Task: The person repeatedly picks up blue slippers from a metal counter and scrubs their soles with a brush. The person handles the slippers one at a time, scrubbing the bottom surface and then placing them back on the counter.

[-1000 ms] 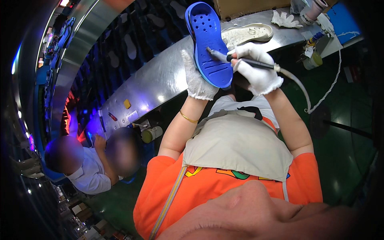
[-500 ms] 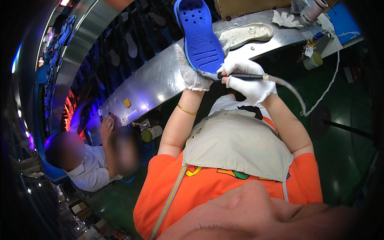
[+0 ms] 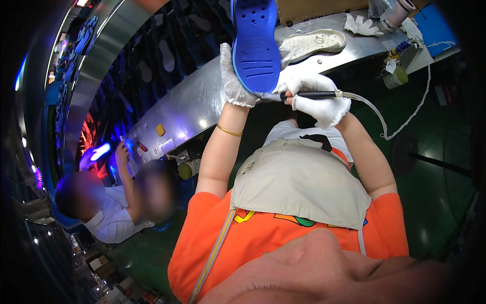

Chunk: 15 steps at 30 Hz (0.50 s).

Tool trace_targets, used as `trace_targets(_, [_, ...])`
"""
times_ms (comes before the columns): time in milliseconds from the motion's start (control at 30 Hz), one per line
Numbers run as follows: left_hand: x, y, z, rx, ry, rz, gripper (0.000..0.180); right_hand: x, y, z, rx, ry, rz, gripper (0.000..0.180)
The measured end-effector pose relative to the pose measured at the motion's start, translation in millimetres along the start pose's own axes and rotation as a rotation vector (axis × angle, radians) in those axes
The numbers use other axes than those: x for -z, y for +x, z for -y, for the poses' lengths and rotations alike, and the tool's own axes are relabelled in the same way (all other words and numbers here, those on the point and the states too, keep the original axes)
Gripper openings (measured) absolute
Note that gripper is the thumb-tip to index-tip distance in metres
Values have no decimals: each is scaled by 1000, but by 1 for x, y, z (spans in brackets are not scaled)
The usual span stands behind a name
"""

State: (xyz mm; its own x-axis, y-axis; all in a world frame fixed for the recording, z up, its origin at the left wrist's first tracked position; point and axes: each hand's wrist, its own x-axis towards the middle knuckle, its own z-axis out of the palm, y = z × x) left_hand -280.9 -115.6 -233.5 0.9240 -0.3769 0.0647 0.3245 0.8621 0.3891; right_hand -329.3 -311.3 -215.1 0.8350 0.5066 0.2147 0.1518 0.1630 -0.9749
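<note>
The right hand [image 3: 318, 99], in a white cotton glove, is closed around a thin black pen-shaped tool [image 3: 309, 95] with a pale hose. The tool tip now touches the heel edge of the blue foam clog sole [image 3: 254, 43]; a second ago it lay across the middle of the sole. The gloved left hand [image 3: 234, 81] grips the sole from the side and has lifted it higher and more upright — so the work seems to have moved to the heel end. Farther away, a white insole [image 3: 314, 43] lies on the metal tabletop [image 3: 187, 101].
</note>
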Motion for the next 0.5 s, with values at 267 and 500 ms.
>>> trace_targets(267, [-15,4,-16,100,104,-20,78,7,-2,3,-5,-21,-61,12])
trace_targets(500, [-18,13,-19,280,111,-27,65,6,21,2,372,-395,114,21])
